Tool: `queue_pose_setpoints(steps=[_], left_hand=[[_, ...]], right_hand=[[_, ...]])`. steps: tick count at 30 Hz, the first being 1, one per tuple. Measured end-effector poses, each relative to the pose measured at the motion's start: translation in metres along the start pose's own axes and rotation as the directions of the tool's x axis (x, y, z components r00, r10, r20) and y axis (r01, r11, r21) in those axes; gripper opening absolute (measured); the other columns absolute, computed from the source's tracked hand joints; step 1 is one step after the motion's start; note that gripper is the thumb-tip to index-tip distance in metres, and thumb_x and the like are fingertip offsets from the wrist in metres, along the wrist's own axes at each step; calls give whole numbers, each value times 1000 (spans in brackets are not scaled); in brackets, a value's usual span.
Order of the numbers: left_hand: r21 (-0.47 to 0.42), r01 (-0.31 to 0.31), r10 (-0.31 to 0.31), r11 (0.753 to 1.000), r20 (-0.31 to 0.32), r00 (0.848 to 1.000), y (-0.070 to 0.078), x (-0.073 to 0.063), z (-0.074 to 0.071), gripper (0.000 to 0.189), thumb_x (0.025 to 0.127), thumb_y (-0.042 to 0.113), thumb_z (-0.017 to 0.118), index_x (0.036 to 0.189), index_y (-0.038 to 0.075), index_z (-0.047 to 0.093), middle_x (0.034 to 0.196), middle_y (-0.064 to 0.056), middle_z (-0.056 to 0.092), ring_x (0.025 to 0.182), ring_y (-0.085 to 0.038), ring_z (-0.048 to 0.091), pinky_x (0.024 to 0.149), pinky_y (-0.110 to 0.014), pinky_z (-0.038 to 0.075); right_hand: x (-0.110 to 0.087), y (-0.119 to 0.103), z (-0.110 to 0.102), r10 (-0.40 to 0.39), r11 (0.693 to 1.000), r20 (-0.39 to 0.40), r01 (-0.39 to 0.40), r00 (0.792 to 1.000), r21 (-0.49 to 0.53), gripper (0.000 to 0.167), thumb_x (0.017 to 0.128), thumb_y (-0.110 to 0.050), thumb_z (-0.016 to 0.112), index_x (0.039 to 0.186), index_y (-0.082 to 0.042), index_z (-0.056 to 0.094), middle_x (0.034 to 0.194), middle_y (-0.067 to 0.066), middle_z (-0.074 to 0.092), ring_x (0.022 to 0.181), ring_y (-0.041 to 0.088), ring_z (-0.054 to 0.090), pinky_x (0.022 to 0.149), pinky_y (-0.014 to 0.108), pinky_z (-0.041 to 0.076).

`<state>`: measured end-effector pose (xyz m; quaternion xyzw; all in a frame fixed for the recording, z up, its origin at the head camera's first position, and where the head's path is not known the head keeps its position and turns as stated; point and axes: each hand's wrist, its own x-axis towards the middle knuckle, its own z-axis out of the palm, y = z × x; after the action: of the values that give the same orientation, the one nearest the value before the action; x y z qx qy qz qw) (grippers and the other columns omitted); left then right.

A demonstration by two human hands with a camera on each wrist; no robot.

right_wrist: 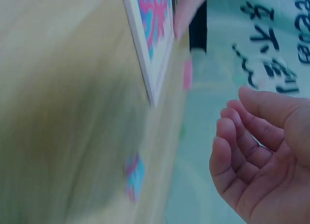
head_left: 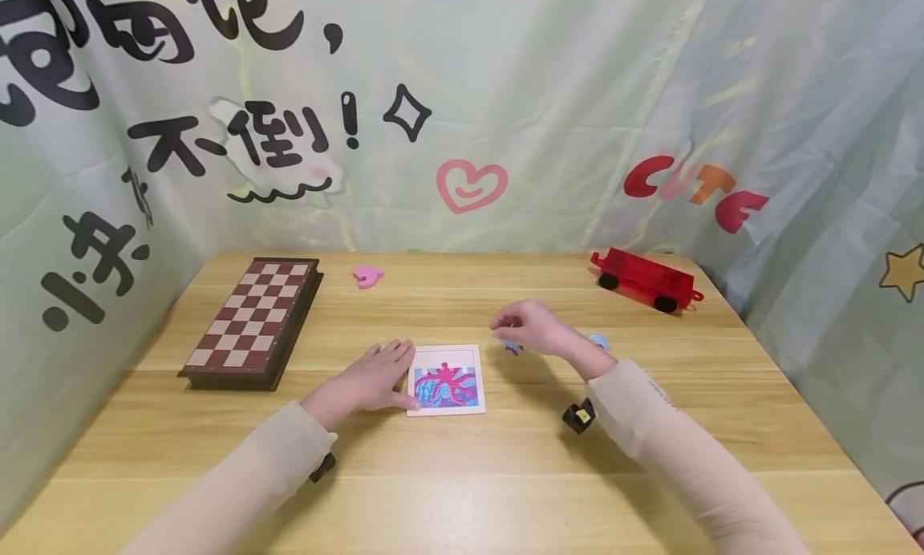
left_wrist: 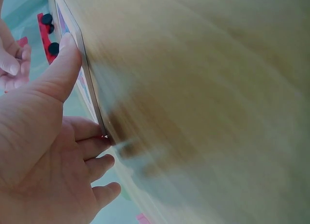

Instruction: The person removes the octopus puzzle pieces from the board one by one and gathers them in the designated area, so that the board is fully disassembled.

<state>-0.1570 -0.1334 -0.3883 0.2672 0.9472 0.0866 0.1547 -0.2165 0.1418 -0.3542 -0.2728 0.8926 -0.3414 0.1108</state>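
Observation:
A square jigsaw puzzle (head_left: pixel 447 386) in a pale tray (head_left: pixel 445 351) lies mid-table; its lower part shows a pink octopus on blue, and a bare strip runs along the top. My left hand (head_left: pixel 375 377) rests at the tray's left edge, fingers stretched out. In the left wrist view the thumb (left_wrist: pixel 65 71) lies over the rim and the fingertips touch the corner. To the tray's right, my right hand (head_left: pixel 537 328) hovers with loosely bent fingers and holds nothing. Below its fingertips lies a blue and pink puzzle piece (head_left: pixel 512 347), blurred in the right wrist view.
Another blue piece (head_left: pixel 599 341) lies beyond the right wrist. A brown and white chessboard box (head_left: pixel 253 314) stands at left, a small pink piece (head_left: pixel 368 277) at the back. At back right sits a red toy wagon (head_left: pixel 645 279) with black wheels. Printed curtains surround the table.

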Motion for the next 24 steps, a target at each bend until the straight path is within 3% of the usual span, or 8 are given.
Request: queue_pose_setpoints(steps=[5,11,17,24], left_hand=[[-4,6,-6,1000,5,1000,0,1,1,89,83,50,60,142,-7,24,149,-20,18,136,-34,13,108,-50,11],[-10,11,-11,1000,5,1000,-1,1,1,89,83,50,60,141,-7,26,148,-20,19,136,-34,14,108,-50,11],[-5,12,-12,1000,4,1000,-2,2,2,89,83,50,61,141,-7,26,148,-19,20,136,-34,14,108,-50,12],[-7,18,-18,1000,13,1000,-1,3,1,88,83,50,60,142,-6,25,149,-19,19,136,-34,14,108,-50,12]], right_hand=[[12,-19,31,-61,998,72,62,996,-5,16,86,-9,65,98,1,66,81,-1,63,75,12,57,67,24,49],[21,-32,57,-103,994,150,105,983,-2,16,84,-8,66,98,1,65,73,-2,59,67,12,56,59,22,47],[27,-39,72,-131,990,173,137,976,-23,14,83,-6,67,96,-1,65,70,-3,59,66,9,54,62,21,46],[31,-37,82,-110,993,176,114,978,-12,14,81,-5,70,93,-1,65,67,-4,57,59,6,49,58,20,43]])
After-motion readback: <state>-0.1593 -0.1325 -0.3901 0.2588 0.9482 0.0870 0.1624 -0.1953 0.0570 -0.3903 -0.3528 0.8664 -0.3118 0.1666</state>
